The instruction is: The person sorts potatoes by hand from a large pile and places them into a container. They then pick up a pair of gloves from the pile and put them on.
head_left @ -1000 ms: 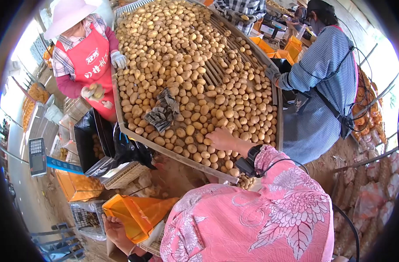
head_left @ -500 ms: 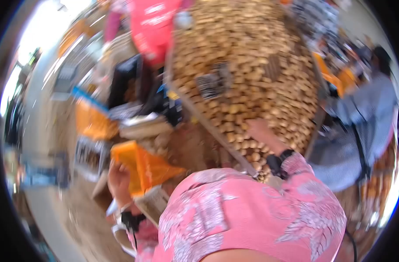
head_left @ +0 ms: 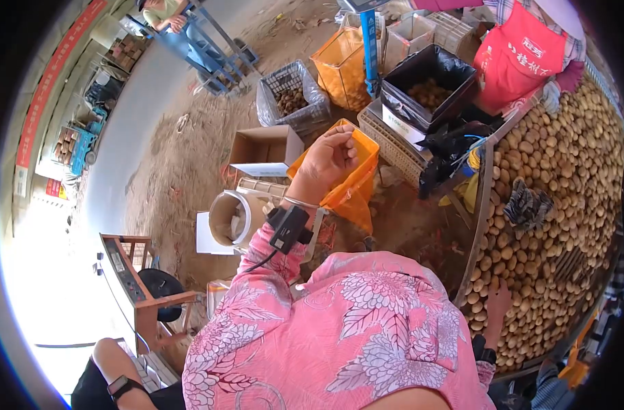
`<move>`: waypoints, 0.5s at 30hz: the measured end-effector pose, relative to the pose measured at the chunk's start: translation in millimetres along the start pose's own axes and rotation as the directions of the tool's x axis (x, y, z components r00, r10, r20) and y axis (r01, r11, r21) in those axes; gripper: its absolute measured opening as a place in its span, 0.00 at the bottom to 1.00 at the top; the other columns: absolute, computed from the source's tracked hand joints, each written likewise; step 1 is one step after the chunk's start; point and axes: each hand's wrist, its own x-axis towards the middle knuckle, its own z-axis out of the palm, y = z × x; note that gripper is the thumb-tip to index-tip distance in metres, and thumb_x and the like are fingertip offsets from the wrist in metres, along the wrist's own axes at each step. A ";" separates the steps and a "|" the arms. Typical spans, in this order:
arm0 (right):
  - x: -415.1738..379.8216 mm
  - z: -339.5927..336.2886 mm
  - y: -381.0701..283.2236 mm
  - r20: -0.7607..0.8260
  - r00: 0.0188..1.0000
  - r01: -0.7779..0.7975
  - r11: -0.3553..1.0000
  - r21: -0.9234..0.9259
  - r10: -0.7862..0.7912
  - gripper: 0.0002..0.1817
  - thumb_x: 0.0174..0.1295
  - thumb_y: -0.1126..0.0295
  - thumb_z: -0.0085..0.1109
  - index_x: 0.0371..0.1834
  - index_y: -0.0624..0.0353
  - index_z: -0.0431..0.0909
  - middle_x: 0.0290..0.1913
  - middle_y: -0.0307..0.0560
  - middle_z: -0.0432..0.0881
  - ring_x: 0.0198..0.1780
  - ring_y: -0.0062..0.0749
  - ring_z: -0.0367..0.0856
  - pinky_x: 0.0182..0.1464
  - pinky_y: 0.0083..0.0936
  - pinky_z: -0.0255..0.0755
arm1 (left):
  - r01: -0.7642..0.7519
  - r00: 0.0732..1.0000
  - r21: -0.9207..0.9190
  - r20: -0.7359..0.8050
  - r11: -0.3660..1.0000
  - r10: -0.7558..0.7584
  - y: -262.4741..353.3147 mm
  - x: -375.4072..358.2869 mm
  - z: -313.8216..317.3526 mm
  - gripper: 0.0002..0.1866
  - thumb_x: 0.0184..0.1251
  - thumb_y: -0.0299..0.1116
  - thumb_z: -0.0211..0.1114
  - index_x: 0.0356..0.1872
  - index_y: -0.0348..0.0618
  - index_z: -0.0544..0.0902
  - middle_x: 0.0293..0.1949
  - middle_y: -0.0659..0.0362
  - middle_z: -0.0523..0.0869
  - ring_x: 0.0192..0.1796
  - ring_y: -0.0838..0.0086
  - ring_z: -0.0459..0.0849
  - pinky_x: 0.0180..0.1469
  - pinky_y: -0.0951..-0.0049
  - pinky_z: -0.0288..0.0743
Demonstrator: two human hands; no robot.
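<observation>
My left hand [head_left: 329, 158] is raised over an orange mesh-lined basket [head_left: 366, 143], its fingers curled inward. Whatever they may hold is hidden. At lower right, my right hand [head_left: 500, 298] rests on a large heap of brown, egg-shaped produce [head_left: 530, 266], perhaps kiwifruit or potatoes. Its fingers point into the heap and look slightly apart. A crumpled dark striped cloth or glove [head_left: 527, 206] lies on the heap farther off. The heap sits behind a raised table edge [head_left: 477, 239].
Left of my left hand stand an open cardboard box [head_left: 265, 149] and a round bucket [head_left: 231, 217]. Beyond are a plastic-lined crate [head_left: 295, 102], another orange-lined basket [head_left: 346, 65] and a black-lined box [head_left: 431, 89]. A person in a red apron [head_left: 513, 61] stands across the table.
The view has swung left, so the heap now sits at the right side. My left hand still hovers by the orange basket; my right hand is still at the heap.
</observation>
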 end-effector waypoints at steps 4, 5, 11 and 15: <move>-0.9 -6.3 -4.3 0.017 1.000 0.012 1.000 0.020 -0.012 0.25 0.58 0.57 0.50 0.57 0.57 0.68 0.42 0.54 0.77 0.48 0.48 0.71 0.52 0.44 0.59 | 0.023 0.999 -0.049 -0.030 0.999 -0.024 -1.3 -2.5 -6.0 0.04 0.65 0.28 0.51 0.38 0.45 0.73 0.22 0.65 0.73 0.24 0.76 0.72 0.29 0.75 0.70; -2.1 -10.1 -7.7 0.041 0.999 0.001 1.000 0.016 -0.002 0.25 0.58 0.57 0.50 0.57 0.58 0.68 0.42 0.55 0.77 0.48 0.48 0.71 0.51 0.44 0.59 | 0.024 0.999 -0.039 -0.047 0.999 -0.026 -1.5 -3.5 -8.1 0.04 0.64 0.28 0.52 0.38 0.46 0.73 0.22 0.65 0.73 0.25 0.76 0.72 0.30 0.75 0.70; -2.1 -4.3 -3.4 0.030 1.000 -0.007 0.998 0.064 0.005 0.24 0.59 0.58 0.50 0.55 0.61 0.68 0.46 0.55 0.76 0.50 0.49 0.70 0.54 0.46 0.57 | 0.004 0.992 -0.011 -0.123 1.000 -0.005 -3.2 -7.6 -12.2 0.04 0.62 0.30 0.55 0.37 0.49 0.75 0.24 0.64 0.76 0.25 0.75 0.74 0.29 0.73 0.72; -7.9 -15.7 -18.7 0.003 1.000 -0.031 0.993 0.115 0.031 0.22 0.61 0.61 0.48 0.55 0.62 0.68 0.50 0.53 0.74 0.54 0.47 0.67 0.59 0.48 0.54 | -0.030 0.992 0.000 -0.122 1.000 0.030 -2.9 -13.3 -13.8 0.04 0.61 0.27 0.55 0.36 0.48 0.75 0.25 0.64 0.77 0.26 0.75 0.77 0.30 0.73 0.73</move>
